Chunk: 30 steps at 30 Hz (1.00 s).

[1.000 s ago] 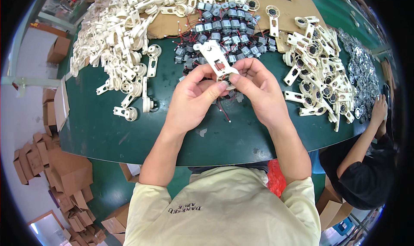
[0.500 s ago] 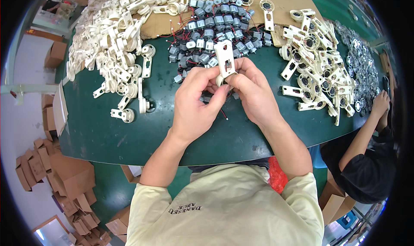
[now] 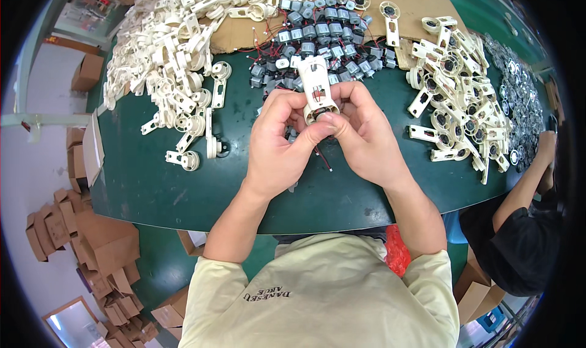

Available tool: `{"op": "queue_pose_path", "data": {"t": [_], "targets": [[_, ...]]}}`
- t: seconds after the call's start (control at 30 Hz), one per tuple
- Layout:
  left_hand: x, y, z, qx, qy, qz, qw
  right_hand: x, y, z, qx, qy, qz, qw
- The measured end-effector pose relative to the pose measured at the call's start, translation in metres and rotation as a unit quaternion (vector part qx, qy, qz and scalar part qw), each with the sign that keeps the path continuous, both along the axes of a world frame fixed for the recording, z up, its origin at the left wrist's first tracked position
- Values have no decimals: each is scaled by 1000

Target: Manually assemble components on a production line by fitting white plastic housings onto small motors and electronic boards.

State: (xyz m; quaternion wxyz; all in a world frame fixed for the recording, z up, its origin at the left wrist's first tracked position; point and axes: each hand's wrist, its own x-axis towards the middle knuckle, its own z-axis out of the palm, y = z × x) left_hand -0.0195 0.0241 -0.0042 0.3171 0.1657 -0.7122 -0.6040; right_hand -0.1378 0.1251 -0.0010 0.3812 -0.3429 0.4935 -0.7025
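Note:
Above the middle of the table I hold a cream plastic housing, its long slotted end pointing away from me. My left hand grips it from the left, and my right hand from the right. Both thumbs press together over its round near end, where a dark part shows inside. A thin dark red wire hangs below my fingers. Just beyond lies a heap of small grey motors with red wires. My fingertips behind the housing are hidden.
A big pile of cream housings covers the far left. More housings with dark round centres lie at right, beside a heap of clear rings. Cardboard lies under the far parts. A co-worker's arm reaches in at far right.
The housing has turned in my fingers, so its round end and the dark part inside now show. My thumbs have come together over that end. The whole view has shifted slightly.

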Motion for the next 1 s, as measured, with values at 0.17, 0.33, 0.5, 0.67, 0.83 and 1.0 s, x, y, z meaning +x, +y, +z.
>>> {"op": "queue_pose_path", "data": {"t": [0.17,0.33,0.5,0.67,0.83,1.0], "targets": [[4,-1,-1,-2,-42,9,999,2,-1,-1,37,31,-12,999],[2,-1,11,239,23,-46,970,-4,-2,1,-38,199,-109,973],[6,-3,10,262,43,-54,963,-8,1,10,-38,411,-156,897],[2,1,9,259,58,-35,963,-6,5,9,-21,480,-187,857],[2,3,9,258,62,-19,964,0,5,6,-4,514,-208,832],[1,5,8,254,54,-7,966,-5,2,2,-38,490,-206,846]]}}
